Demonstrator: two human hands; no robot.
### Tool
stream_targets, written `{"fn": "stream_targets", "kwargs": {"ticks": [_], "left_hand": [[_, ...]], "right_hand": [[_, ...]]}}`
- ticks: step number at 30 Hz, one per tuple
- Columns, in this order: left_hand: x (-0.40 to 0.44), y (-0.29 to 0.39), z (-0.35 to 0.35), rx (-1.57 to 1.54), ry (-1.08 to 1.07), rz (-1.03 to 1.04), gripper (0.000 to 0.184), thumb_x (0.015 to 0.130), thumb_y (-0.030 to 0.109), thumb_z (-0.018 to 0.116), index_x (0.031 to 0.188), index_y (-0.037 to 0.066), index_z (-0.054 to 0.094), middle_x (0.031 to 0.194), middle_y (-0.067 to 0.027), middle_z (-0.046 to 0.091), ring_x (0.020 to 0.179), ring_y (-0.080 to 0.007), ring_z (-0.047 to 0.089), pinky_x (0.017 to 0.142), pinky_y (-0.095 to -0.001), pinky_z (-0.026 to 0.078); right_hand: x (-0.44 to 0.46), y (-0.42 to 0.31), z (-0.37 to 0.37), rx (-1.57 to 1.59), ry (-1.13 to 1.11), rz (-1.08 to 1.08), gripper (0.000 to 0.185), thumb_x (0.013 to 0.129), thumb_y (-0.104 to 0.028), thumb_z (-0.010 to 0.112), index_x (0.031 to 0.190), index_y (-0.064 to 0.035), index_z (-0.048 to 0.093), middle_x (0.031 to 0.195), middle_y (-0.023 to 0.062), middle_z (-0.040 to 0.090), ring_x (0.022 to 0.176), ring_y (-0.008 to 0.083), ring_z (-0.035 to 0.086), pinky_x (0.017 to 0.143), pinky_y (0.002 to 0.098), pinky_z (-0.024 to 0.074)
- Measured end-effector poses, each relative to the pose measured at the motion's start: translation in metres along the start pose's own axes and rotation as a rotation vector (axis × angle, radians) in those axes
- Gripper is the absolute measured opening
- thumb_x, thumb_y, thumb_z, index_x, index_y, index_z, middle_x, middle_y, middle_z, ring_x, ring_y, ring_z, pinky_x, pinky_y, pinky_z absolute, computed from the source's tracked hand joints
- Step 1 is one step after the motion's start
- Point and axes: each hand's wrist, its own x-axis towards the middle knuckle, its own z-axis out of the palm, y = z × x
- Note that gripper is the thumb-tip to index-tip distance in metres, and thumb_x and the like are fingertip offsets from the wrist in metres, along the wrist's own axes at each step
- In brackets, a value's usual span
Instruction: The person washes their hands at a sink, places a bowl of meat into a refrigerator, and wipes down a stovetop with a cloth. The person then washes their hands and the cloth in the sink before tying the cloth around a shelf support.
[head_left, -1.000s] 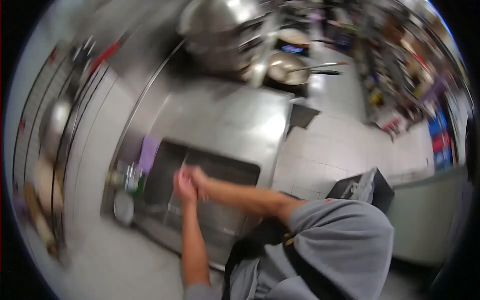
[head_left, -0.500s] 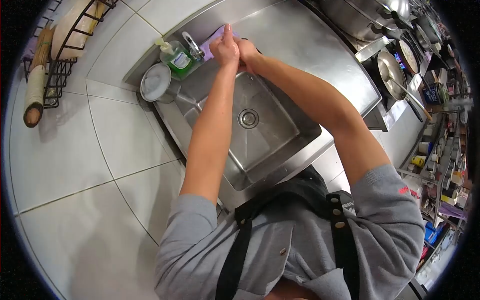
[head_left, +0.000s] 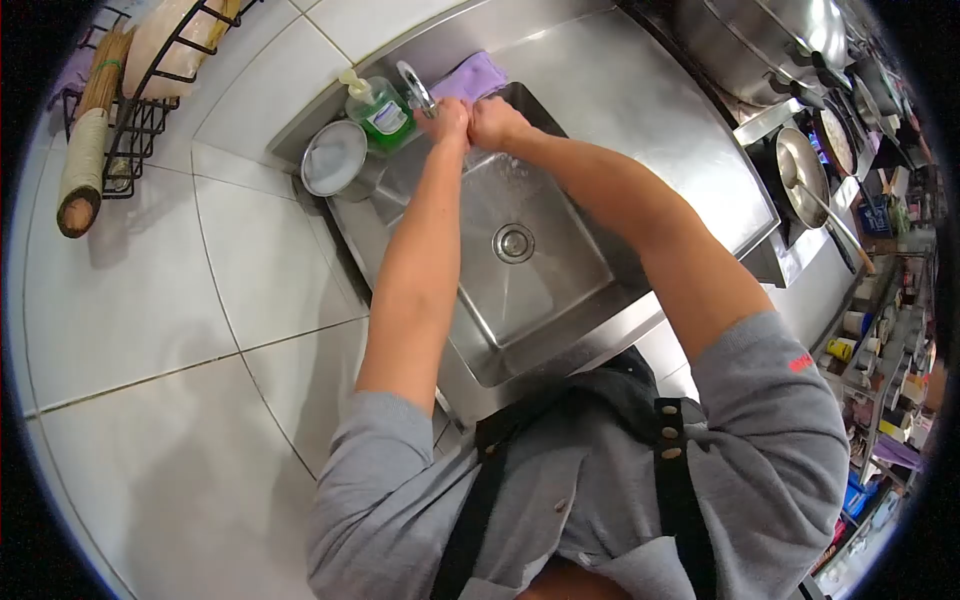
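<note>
My left hand [head_left: 447, 121] is just below the tap [head_left: 414, 86], its fingers curled. Against it on the right, my right hand [head_left: 494, 122] is closed like a fist, and I see nothing held in either. Both hands are over the back of the steel sink [head_left: 550, 310], where wet streaks and droplets show on the metal. A purple cloth [head_left: 472, 76] lies behind my hands at the back rim. Left of the tap stands a clear pump bottle of green soap [head_left: 385, 115]. Beside it sits a round metal container [head_left: 336, 160] with something whitish inside.
A steel counter [head_left: 630, 120] stretches right of the sink. Beyond it are a large pot [head_left: 765, 45] and a pan [head_left: 803, 170] with a ladle in it. A black wire rack [head_left: 145, 125] hangs at upper left, with a wooden-handled brush [head_left: 85, 180]. Loaded shelves [head_left: 880, 370] stand far right.
My hands have come lower and nearer the tap. The left thumb no longer points up, and the right hand has curled closed. The camera view has shifted slightly.
</note>
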Motion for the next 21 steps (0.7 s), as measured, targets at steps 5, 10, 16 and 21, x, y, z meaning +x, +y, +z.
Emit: {"fn": "stream_targets", "kwargs": {"ticks": [5, 10, 16, 21], "left_hand": [[-0.049, 0.017, -0.038, 0.894, -0.22, 0.607, 0.01, 0.073, 0.006, 0.055, 0.068, -0.001, 0.061, 0.059, -0.0095, 0.059, 0.069, -0.0227, 0.061, 0.061, -0.0346, 0.049], [-0.068, -0.048, -0.113, 0.211, -0.655, 0.153, 0.013, 0.081, 0.012, 0.063, 0.088, 0.002, 0.062, 0.077, -0.0019, 0.061, 0.074, -0.0127, 0.056, 0.067, -0.0266, 0.044], [-0.112, -0.035, -0.185, 0.729, -0.703, -0.001, 0.016, 0.08, 0.007, 0.065, 0.094, 0.001, 0.06, 0.086, -0.0009, 0.061, 0.073, -0.0112, 0.056, 0.067, -0.0244, 0.045], [-0.19, 0.065, -0.132, 0.224, -0.982, 0.148, 0.015, 0.083, 0.007, 0.061, 0.097, 0.002, 0.059, 0.094, -0.0012, 0.06, 0.084, -0.0098, 0.054, 0.074, -0.0255, 0.044]], "right_hand": [[-0.046, -0.001, 0.016, -0.077, -0.046, -0.021, 0.038, 0.08, -0.037, 0.05, 0.085, -0.0017, 0.065, 0.092, 0.0249, 0.062, 0.089, 0.0412, 0.06, 0.08, 0.0461, 0.0481], [-0.104, 0.014, 0.057, 0.494, 0.274, 0.198, 0.02, 0.07, -0.019, 0.069, 0.083, -0.0055, 0.063, 0.083, 0.0114, 0.064, 0.08, 0.0288, 0.061, 0.071, 0.037, 0.0483], [-0.158, 0.028, 0.035, 0.394, 0.345, -0.166, 0.015, 0.07, -0.011, 0.073, 0.073, -0.0057, 0.059, 0.069, 0.003, 0.058, 0.067, 0.014, 0.056, 0.062, 0.0295, 0.0455], [-0.17, -0.003, -0.033, 0.727, 0.076, -0.27, 0.02, 0.07, -0.013, 0.074, 0.075, -0.0039, 0.057, 0.067, 0.003, 0.056, 0.063, 0.0122, 0.053, 0.059, 0.0265, 0.045]]}}
